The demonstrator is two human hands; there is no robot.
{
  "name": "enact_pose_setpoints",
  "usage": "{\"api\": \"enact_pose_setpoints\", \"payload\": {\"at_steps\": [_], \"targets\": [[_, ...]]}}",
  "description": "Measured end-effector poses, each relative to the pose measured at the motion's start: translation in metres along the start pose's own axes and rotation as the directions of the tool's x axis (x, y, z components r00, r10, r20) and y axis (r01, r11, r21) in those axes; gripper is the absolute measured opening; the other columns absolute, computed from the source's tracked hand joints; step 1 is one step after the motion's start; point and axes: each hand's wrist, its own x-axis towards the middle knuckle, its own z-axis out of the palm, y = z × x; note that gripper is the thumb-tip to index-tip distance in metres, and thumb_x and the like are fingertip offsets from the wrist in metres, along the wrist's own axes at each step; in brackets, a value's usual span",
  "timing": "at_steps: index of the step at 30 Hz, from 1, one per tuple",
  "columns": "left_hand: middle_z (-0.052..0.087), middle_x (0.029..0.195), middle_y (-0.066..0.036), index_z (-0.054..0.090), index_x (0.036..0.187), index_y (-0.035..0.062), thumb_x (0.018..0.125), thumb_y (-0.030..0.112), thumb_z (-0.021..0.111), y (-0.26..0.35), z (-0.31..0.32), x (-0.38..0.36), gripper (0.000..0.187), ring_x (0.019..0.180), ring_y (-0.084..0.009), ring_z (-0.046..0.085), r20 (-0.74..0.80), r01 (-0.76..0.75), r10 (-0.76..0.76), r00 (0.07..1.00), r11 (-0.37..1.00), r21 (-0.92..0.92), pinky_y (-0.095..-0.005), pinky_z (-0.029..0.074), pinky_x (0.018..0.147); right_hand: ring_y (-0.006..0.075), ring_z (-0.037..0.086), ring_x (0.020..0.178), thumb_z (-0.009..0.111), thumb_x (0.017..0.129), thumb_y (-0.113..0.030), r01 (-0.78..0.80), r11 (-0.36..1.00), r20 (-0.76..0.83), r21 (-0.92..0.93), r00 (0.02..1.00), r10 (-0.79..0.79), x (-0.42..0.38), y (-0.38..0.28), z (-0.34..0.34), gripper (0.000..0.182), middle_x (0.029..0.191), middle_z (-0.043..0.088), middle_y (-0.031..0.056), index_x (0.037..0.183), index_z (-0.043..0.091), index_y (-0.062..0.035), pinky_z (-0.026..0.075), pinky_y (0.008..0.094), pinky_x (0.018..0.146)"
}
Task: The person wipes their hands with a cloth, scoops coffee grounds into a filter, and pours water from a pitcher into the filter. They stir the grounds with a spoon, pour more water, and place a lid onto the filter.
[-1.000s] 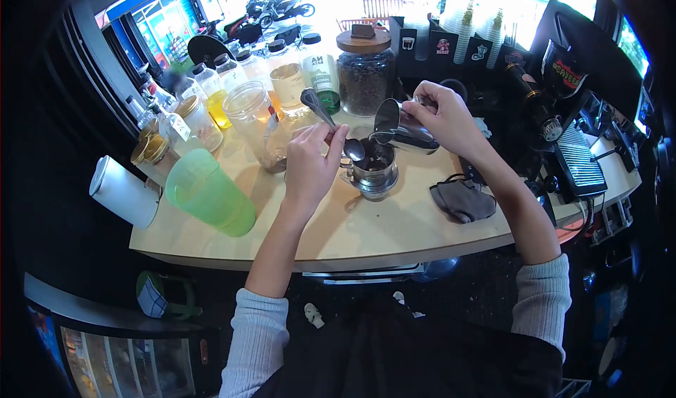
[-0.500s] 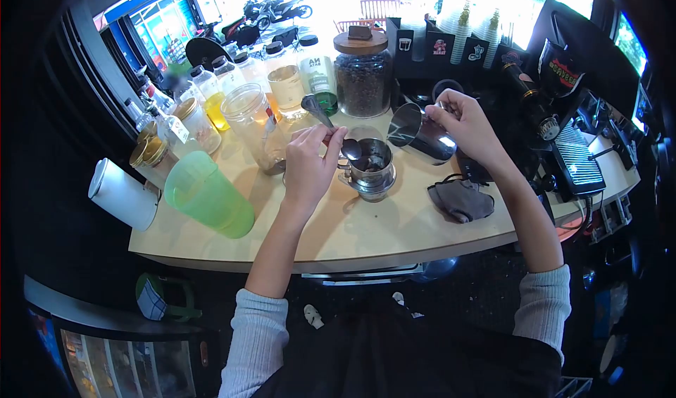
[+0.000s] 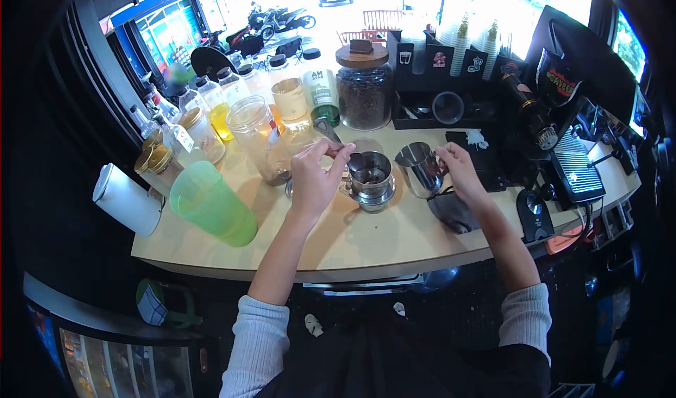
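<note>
Dripper [image 3: 372,190] of metal stands on the counter [image 3: 338,247]. To its left, the person's left hand [image 3: 317,174] pinches a spoon [image 3: 328,132], whose bowl is near the dripper's rim. To its right, the right hand [image 3: 461,171] is closed on the handle of a metal pitcher [image 3: 420,170].

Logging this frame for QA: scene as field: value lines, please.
surface: pale wooden counter
left hand: pinches dark metal spoon near rim of round silver metal cup; contact unclear
right hand: grips handle of shiny steel pitcher
pitcher on counter: cannot tell
behind cup: clear glass jar, brown wooden lid
counter left: translucent green plastic container
</note>
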Motion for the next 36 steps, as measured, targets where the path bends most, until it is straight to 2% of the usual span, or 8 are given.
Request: {"api": "enact_pose_setpoints", "payload": {"at_steps": [10,13,16,18,22,26,29,36], "targets": [[0.068,0.069,-0.009,0.064,0.074,0.0001,0.08,0.016,0.074,-0.007,0.005,-0.006,0.019,0.065,-0.0208,0.066,-0.016,0.068,-0.07,0.997,0.993,-0.093,-0.0315,0.049,0.063,0.007,0.049,0.07,0.052,0.097,-0.022,-0.009,0.982,0.007,0.189,1.0,0.008,-0.006,0.035,0.002,0.022,0.075,0.055,-0.0011,0.082,0.055,-0.006,0.04,0.0247,0.066],[0.067,0.069,-0.01,0.065,0.074,-0.0001,0.08,0.016,0.074,-0.004,0.005,-0.005,0.019,0.065,-0.021,0.066,0.007,0.038,-0.038,0.999,0.997,-0.064,-0.0321,0.049,0.062,0.0095,0.053,0.074,0.053,0.096,-0.024,-0.033,0.998,0.036,0.061,0.999,0.031,-0.006,0.04,-0.009,0.024,0.076,0.058,0.0005,0.087,0.057,-0.0025,0.043,0.0258,0.068],[0.067,0.069,-0.01,0.065,0.074,0.0011,0.08,0.016,0.073,0.0,0.007,-0.003,0.018,0.065,-0.0225,0.065,0.028,-0.013,0.015,0.999,0.999,-0.045,-0.0326,0.048,0.065,0.0136,0.056,0.078,0.054,0.095,-0.026,-0.052,0.921,0.084,-0.387,0.992,0.092,-0.003,0.026,-0.017,0.028,0.086,0.06,0.0059,0.098,0.059,0.0015,0.046,0.028,0.071],[0.066,0.069,-0.01,0.065,0.075,0.0018,0.08,0.016,0.073,0.007,0.006,-0.002,0.017,0.066,-0.0236,0.064,0.054,-0.037,0.038,0.998,0.999,-0.028,-0.0332,0.048,0.067,0.0161,0.056,0.079,0.056,0.094,-0.027,0.229,0.81,0.05,-0.54,0.969,-0.24,-0.012,-0.014,-0.003,0.035,0.101,0.06,0.0117,0.114,0.057,0.0011,0.048,0.0303,0.074],[0.067,0.071,-0.009,0.064,0.08,0.0034,0.08,0.016,0.073,0.02,0.008,0.004,0.015,0.067,-0.0262,0.063,0.127,-0.114,0.112,0.986,0.993,0.009,-0.0346,0.047,0.074,0.0159,0.058,0.084,0.064,0.087,-0.016,0.424,0.868,0.298,-0.257,0.889,-0.347,-0.038,-0.113,0.043,0.049,0.122,0.054,0.0138,0.132,0.048,-0.004,0.048,0.0301,0.076],[0.067,0.075,-0.009,0.063,0.086,0.0038,0.079,0.016,0.073,0.023,0.016,0.004,0.018,0.072,-0.026,0.063,0.183,-0.263,0.246,0.952,0.962,0.075,-0.0342,0.047,0.076,0.015,0.059,0.087,0.062,0.087,-0.01,0.51,0.834,0.443,-0.21,0.81,-0.384,-0.045,-0.14,0.072,0.047,0.127,0.056,0.0122,0.132,0.051,-0.0046,0.049,0.0286,0.08],[0.066,0.08,-0.01,0.063,0.09,0.0043,0.079,0.016,0.072,0.02,0.013,0.001,0.019,0.079,-0.0256,0.063,0.221,-0.326,0.29,0.931,0.934,0.146,-0.0339,0.046,0.08,0.0239,0.066,0.091,0.061,0.084,0.0,0.717,0.667,0.487,-0.201,0.664,-0.567,-0.033,-0.133,0.084,0.025,0.1,0.067,0.0147,0.109,0.066,-0.001,0.052,0.0308,0.077],[0.065,0.084,-0.014,0.062,0.095,-0.0015,0.088,0.017,0.063,-0.02,0.003,-0.015,0.02,0.083,-0.0242,0.064,0.189,0.069,-0.054,0.981,0.995,-0.07,-0.0353,0.049,0.076,0.0302,0.066,0.087,0.063,0.081,0.003,0.694,0.657,0.447,-0.294,0.707,-0.548,-0.042,-0.118,0.067,0.023,0.098,0.066,0.0125,0.104,0.063,-0.0034,0.053,0.0357,0.075]]}}
